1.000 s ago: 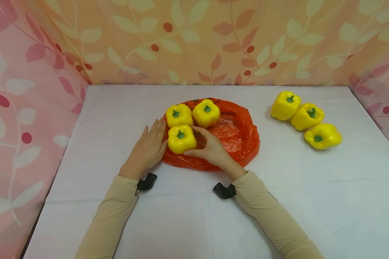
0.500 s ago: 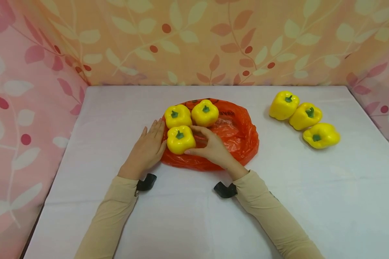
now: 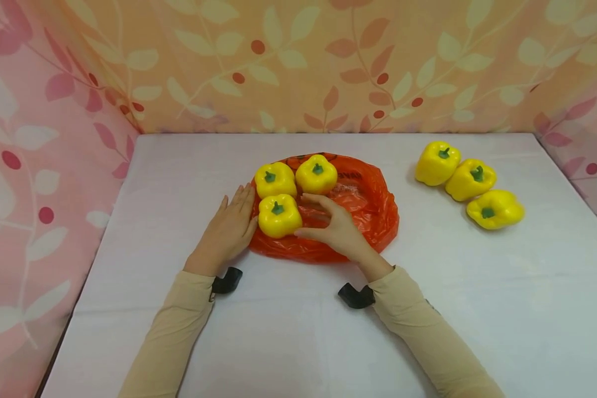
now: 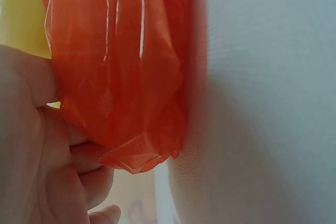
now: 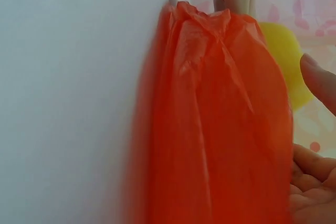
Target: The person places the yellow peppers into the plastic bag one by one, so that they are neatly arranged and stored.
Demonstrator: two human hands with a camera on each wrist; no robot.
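Note:
A red plastic bag lies spread on the table, its rim crumpled upward. Three yellow bell peppers with green stems stand in its left half: a front pepper, a back-left pepper and a back-right pepper. My left hand rests flat against the bag's left side, fingers straight. To the right of the front pepper my right hand has its thumb and fingers spread, slightly off the pepper. In the right wrist view a gap shows between the thumb and the yellow pepper.
Three more yellow bell peppers lie in a slanting row at the back right: an upright pepper, a middle pepper and one on its side. A white cloth covers the table. Leaf-patterned curtains hang behind and beside it.
My right hand has let go of the front pepper and moved a little to the right. The left hand and all the peppers have kept their places.

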